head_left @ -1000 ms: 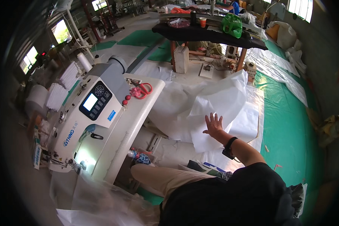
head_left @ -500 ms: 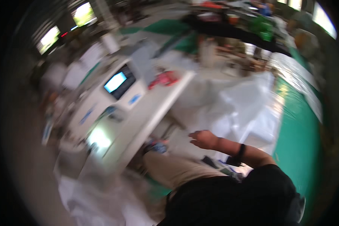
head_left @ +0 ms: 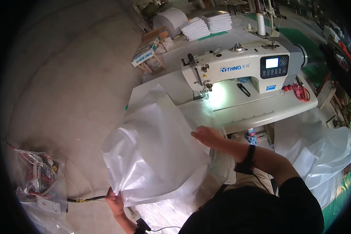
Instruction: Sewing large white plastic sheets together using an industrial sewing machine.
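Note:
A large white, translucent plastic sheet (head_left: 160, 136) hangs off the left end of a sewing machine table and drapes down toward me. At its lower left corner my left hand (head_left: 114, 201) is closed on the gathered plastic. My right hand (head_left: 207, 136) is closed too, at the sheet's right edge just in front of the table; what lies inside its fingers is hidden. Beyond it stands a white sewing machine (head_left: 238, 68) with a lit screen and a bright lamp over the needle area. Thinner clear film runs from the needle area down under my right hand.
Black thread snips (head_left: 243, 90) and red-handled scissors (head_left: 302, 93) lie on the machine bed. Folded white stacks (head_left: 195, 29) and a white roll (head_left: 170, 21) sit behind. More plastic sheeting (head_left: 319, 152) heaps at right. A bag of wires (head_left: 41, 175) rests on the floor at left.
My view has swung left, bringing the machine to the upper right. My left hand has come into sight holding the sheet's corner. The right hand now sits at the sheet's edge.

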Demonstrator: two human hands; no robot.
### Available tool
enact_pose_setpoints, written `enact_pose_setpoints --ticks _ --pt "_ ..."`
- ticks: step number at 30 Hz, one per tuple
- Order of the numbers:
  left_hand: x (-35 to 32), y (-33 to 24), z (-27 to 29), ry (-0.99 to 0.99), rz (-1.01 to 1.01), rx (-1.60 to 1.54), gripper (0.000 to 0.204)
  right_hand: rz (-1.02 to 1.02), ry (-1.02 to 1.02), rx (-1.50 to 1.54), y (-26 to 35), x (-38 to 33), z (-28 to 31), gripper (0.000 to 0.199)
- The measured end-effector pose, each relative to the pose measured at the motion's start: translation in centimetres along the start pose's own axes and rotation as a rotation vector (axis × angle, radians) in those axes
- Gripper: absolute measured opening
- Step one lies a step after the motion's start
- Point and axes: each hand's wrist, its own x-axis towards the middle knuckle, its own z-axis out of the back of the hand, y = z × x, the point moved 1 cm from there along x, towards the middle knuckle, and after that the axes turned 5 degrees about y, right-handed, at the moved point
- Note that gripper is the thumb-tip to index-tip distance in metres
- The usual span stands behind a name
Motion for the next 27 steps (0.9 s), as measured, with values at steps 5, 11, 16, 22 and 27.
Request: enact_pose_setpoints --ticks 5,11,16,22,27 --pt "-3.5 7.7 0.7 -0.07 0.191 -0.362 0.013 -0.451 0.224 0.469 0.6 1.7 -2.5 0.042" --pt "-5.0 12.5 0.4 0.341 0.71 0.83 0.044 -0.248 0.415 0.35 1.5 -6.1 -4.6 0.027" --pt "6.7 4.1 -5.9 0.099 0.331 0.436 0.048 -0.408 0.762 0.614 -2.5 -16.6 -5.0 0.024" --pt "14.5 -3.5 -24.2 0.339 -0.312 0.067 0.045 -0.419 0.882 0.671 -1.0 -14.9 -5.5 0.027" --pt "16.2 -18.4 -33.9 0.47 -0.364 0.675 0.048 -0.318 0.799 0.409 -7.5 -16.8 -1.7 0.036"
